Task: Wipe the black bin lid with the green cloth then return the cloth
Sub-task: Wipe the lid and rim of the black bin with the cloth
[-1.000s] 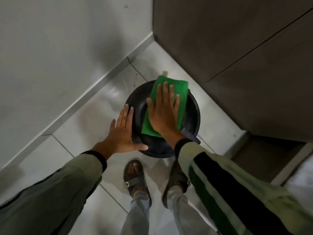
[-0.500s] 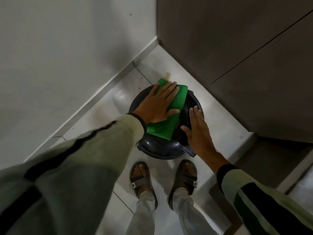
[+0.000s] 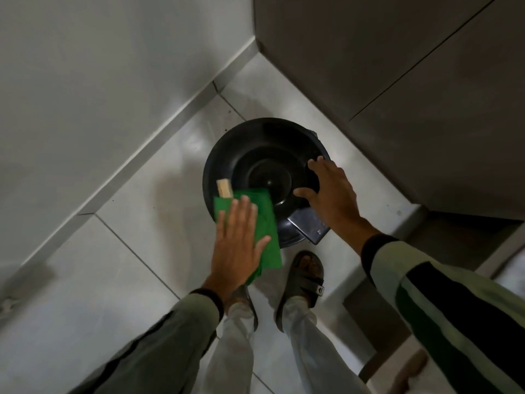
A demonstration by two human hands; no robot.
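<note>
Cloth-pressing left hand [image 3: 237, 243] slid to the black bin lid's [image 3: 264, 143] near-left rim; flat, unclenched. Right hand [image 3: 329, 191] steadies, spread. Green cloth [image 3: 268, 223], probably limp and light: pinch an edge.

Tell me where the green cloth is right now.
In the head view, the green cloth lies under the flat left hand, draped over the near-left rim of the round black bin lid, opposite the right hand steadying the lid.

Pale floor tiles [image 3: 136, 251] meet a grey wall [image 3: 85, 81] and dark cabinet doors [image 3: 397, 66]; a sandalled foot [image 3: 305, 275] stands on them.
</note>
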